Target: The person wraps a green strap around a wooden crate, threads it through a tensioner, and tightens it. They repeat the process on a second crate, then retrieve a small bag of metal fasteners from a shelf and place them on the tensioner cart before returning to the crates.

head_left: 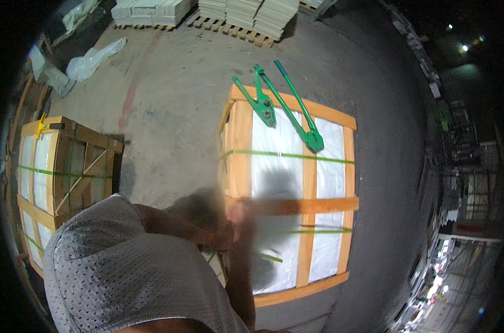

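Note:
A wooden crate (329,206) holds goods in white wrapping, with a green strap (318,158) running across its far part. Nearer me, a second green strap (332,230) crosses it, and a short strap end (271,257) shows on the wrapping. My right hand (238,213) is at the crate's left edge, by the middle crossboard, its fingers smeared. Just below it, my left hand (223,241) is close to the same edge; its fingers are hard to make out. On the crate's far end lie a green strapping tool (266,110) and a long-handled green tool (313,139).
Another strapped wooden crate (63,166) stands at left, with a yellow-and-black tool (42,126) on top. Pallets of stacked pale sheets (241,16) and white blocks (152,11) are at the back. Clear plastic film (96,60) lies on the floor at far left.

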Demonstrator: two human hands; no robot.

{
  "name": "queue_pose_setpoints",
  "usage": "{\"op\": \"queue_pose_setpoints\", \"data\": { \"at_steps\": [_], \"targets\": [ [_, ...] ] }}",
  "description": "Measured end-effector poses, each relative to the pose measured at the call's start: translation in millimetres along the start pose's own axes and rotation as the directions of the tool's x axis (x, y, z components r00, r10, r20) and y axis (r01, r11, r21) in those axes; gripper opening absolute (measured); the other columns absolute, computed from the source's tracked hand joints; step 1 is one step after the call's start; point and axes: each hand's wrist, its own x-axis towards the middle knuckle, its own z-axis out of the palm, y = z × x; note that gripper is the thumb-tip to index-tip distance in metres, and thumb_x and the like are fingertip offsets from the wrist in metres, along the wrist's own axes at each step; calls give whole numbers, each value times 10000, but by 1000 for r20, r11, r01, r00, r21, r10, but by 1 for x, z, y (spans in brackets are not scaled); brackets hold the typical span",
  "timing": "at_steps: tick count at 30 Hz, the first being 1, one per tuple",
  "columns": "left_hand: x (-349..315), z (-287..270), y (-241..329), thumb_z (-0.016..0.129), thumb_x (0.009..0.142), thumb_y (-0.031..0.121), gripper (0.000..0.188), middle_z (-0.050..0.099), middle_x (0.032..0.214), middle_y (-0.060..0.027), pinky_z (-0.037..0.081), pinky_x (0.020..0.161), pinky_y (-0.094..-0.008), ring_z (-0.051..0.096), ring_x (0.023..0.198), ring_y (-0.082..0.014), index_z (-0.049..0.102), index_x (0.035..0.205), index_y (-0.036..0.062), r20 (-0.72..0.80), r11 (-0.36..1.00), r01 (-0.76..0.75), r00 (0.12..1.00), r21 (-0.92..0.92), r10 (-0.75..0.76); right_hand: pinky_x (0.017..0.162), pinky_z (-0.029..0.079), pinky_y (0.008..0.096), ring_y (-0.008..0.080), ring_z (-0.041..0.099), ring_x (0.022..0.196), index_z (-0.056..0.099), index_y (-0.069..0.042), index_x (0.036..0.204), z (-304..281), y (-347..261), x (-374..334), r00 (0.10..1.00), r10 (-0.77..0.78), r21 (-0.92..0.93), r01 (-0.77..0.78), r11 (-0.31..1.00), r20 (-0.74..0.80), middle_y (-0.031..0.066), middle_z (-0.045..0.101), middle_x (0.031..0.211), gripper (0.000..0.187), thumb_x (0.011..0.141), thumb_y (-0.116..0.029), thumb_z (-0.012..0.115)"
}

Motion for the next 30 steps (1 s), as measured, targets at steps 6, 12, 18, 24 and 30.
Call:
{"op": "queue_pose_setpoints", "data": {
  "at_steps": [6, 12, 18, 24, 30],
  "targets": [
    [10, -26, -25, 549, 923, 425, 393, 587, 759, -73, 457, 623, -353, 539, 674, -178, 593, 949, 36, 46, 984, 121, 992, -133, -116, 702, 522, 333, 198, 620, 768, 565, 11, 969, 70, -2, 213, 969, -13, 37, 4, 999, 248, 118, 629, 861, 390, 971, -368, 472],
    [24, -42, -32, 549, 925, 436, 405, 592, 761, -74, 464, 624, -352, 541, 670, -174, 596, 960, 36, 94, 957, 168, 984, -237, -150, 944, 467, 419, 292, 555, 1065, 501, 7, 1140, 117, 3, 397, 866, 269, 513, -473, 717, 421, 201, 545, 1121, 449, 973, -408, 457],
    [41, -44, -34, 548, 927, 448, 417, 596, 763, -76, 471, 625, -352, 543, 665, -171, 600, 971, 36, 134, 934, 197, 977, -299, -163, 872, 455, 369, 234, 527, 940, 502, -43, 1019, 135, 0, 451, 879, 313, 593, -474, 651, 359, 121, 507, 998, 276, 957, -309, 463],
    [43, -48, -33, 547, 928, 459, 430, 601, 765, -77, 478, 626, -351, 545, 660, -167, 603, 982, 36, 152, 924, 245, 966, -293, -208, 758, 461, 305, 153, 524, 756, 516, -113, 867, 141, -10, 434, 842, 515, 662, -481, 576, 164, 22, 497, 792, 151, 939, -236, 466],
    [44, -42, -34, 547, 930, 470, 442, 606, 767, -79, 485, 627, -351, 547, 656, -163, 607, 994, 36, 139, 926, 293, 954, -240, -266, 550, 418, 278, 127, 451, 518, 491, -130, 796, 57, 26, 387, 883, 316, 790, -457, 408, 348, -37, 432, 602, 175, 936, -235, 499]
  ]
}}
